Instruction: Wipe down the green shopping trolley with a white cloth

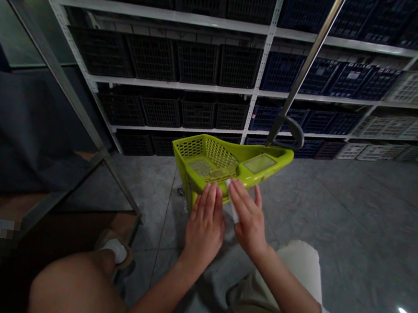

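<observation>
A lime-green plastic shopping basket [212,162] with a perforated mesh body and a flat extended end hangs tilted in front of me. Its steel pole [305,71] rises to the upper right, with a black curved grip [294,130] at the base. My left hand [204,224] stands upright, fingertips at the basket's near rim. My right hand [249,218] lies against a white piece of cloth [233,205], which sits between both hands. The cloth's exact shape is partly hidden by my fingers.
Metal shelving [258,95] holds rows of black, blue and white crates behind the basket. A grey tiled floor [360,228] spreads below. A metal frame [72,92] slants down the left side, above a bare knee [73,288] and a white shoe [117,250].
</observation>
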A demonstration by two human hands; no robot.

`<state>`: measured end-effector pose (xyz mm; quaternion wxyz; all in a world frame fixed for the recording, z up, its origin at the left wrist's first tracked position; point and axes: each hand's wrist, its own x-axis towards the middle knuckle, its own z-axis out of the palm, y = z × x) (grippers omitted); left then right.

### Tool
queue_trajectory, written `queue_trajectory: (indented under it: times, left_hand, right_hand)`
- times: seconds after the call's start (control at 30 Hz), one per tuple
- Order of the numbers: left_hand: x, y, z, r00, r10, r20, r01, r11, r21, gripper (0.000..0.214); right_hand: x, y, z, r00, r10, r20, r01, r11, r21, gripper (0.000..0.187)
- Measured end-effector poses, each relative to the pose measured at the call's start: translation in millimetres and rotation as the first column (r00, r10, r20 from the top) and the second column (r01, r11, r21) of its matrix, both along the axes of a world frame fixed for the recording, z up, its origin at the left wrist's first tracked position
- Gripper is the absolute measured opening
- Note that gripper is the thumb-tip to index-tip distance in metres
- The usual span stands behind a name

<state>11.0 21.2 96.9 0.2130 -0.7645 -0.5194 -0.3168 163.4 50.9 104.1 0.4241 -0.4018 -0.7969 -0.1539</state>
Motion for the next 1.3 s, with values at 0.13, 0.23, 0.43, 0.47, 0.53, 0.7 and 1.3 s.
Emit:
queue_trajectory:
  times: [0.13,0.23,0.43,0.47,0.53,0.7,1.3]
  left_hand:
    - [-1.5,-1.0,0.2,1.000,0.008,-0.007,-0.008,1.000,-0.010,0.078]
    - [-1.9,-1.8,2.1,1.000,0.002,-0.024,-0.003,0.999,-0.034,0.078]
    - [-1.5,-0.3,-0.1,1.000,-0.011,0.004,0.011,1.000,-0.014,0.077]
    - [-1.9,-0.2,-0.1,1.000,-0.006,0.004,0.006,1.000,-0.011,0.076]
    - [-2.9,-0.6,0.7,1.000,0.004,-0.011,-0.005,1.000,-0.016,0.075]
    - [-2.5,-1.2,1.3,1.000,-0.006,-0.022,0.005,0.999,-0.032,0.073]
    - [-2.6,-0.6,0.3,1.000,-0.018,0.018,0.018,1.000,-0.018,0.071]
  right_hand:
    - [6.3,2.4,-1.7,0.998,0.021,0.058,-0.023,0.999,0.034,0.084]
    - [20.1,17.0,-0.8,0.976,-0.191,-0.100,0.196,0.980,0.039,0.085]
    - [-4.0,1.0,6.8,0.998,0.028,0.053,-0.027,0.999,-0.019,0.087]
    - [-3.9,0.5,7.7,0.995,0.050,0.083,-0.048,0.999,-0.019,0.087]
    - [3.8,6.2,8.6,0.998,-0.016,0.068,0.016,1.000,0.000,0.085]
    - [9.3,13.6,7.2,0.972,-0.207,-0.109,0.210,0.978,0.016,0.083]
    - [-0.7,0.5,6.0,0.996,0.032,0.084,-0.032,1.000,-0.002,0.083]
